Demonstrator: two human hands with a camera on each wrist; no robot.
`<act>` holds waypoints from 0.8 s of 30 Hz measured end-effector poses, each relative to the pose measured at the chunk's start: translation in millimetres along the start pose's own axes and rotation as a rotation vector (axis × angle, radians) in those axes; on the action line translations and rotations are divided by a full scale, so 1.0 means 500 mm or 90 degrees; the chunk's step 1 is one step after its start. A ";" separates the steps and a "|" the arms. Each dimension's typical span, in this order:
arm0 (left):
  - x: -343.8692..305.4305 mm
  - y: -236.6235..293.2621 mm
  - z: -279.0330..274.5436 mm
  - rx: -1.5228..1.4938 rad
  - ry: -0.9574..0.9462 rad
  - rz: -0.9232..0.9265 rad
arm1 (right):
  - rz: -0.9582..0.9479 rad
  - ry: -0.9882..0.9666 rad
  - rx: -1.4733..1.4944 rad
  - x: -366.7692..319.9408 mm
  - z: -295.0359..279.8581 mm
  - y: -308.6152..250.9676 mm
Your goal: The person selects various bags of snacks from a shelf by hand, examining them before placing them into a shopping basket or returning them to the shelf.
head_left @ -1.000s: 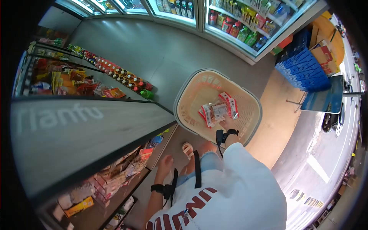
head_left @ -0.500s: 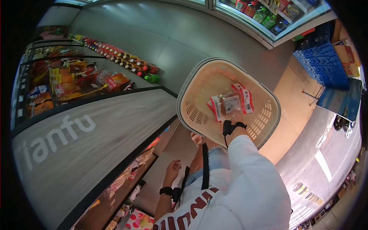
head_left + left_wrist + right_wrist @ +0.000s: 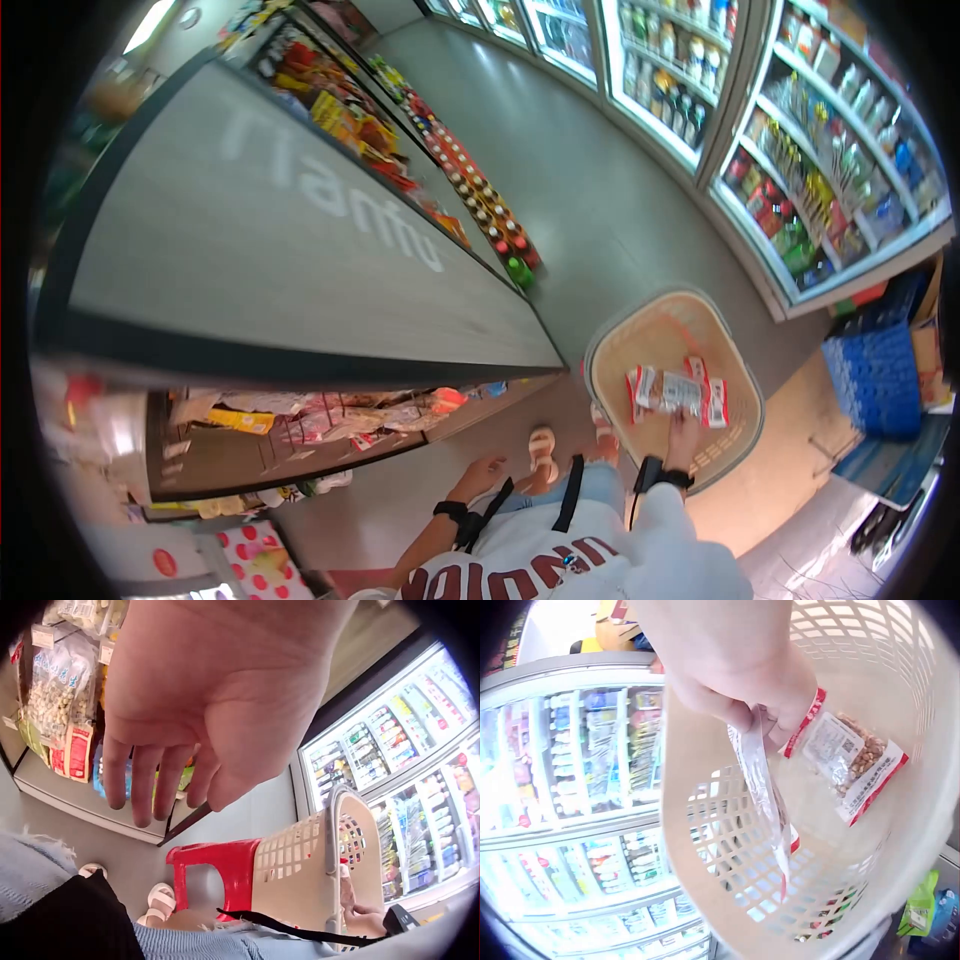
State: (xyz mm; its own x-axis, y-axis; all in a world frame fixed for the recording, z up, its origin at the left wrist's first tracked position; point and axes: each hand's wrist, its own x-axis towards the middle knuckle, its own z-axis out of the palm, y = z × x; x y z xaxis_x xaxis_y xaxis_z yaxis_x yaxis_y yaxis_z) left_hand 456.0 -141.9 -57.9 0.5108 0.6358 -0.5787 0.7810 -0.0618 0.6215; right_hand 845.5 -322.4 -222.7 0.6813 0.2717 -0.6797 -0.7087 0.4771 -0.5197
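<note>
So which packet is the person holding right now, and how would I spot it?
Look in the aisle between the long shelf unit and the drinks fridges, at the beige perforated shopping basket. Inside it the right hand pinches a clear snack packet with red edges by its top. Unlike the nut packet lying flat on the basket floor, it hangs upright, seen edge-on.

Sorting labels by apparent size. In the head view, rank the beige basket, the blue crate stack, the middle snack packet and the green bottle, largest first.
1. beige basket
2. blue crate stack
3. snack packet
4. green bottle, smallest, though it stands farther from the camera, so its true size is unsure.
</note>
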 end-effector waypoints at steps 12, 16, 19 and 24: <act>-0.163 0.059 -0.195 -0.164 0.078 0.271 | -0.223 -0.378 -0.633 -0.531 0.333 -0.134; -0.218 0.046 -0.257 -0.230 0.071 0.371 | -0.028 -0.713 -0.652 -0.670 0.468 0.000; -0.261 -0.011 -0.260 -0.490 0.041 0.228 | 0.120 -0.929 -0.752 -0.708 0.509 0.143; -0.362 -0.110 -0.212 -0.649 0.305 0.036 | 0.232 -1.049 -0.841 -0.763 0.496 0.332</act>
State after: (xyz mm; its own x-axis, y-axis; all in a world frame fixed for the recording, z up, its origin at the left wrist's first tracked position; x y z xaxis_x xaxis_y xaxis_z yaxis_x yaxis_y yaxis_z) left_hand 282.6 -172.0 68.6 0.1737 0.8953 -0.4103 -0.0089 0.4180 0.9084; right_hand 513.3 -139.3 78.6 -0.5003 0.8338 -0.2333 0.0070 -0.2656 -0.9641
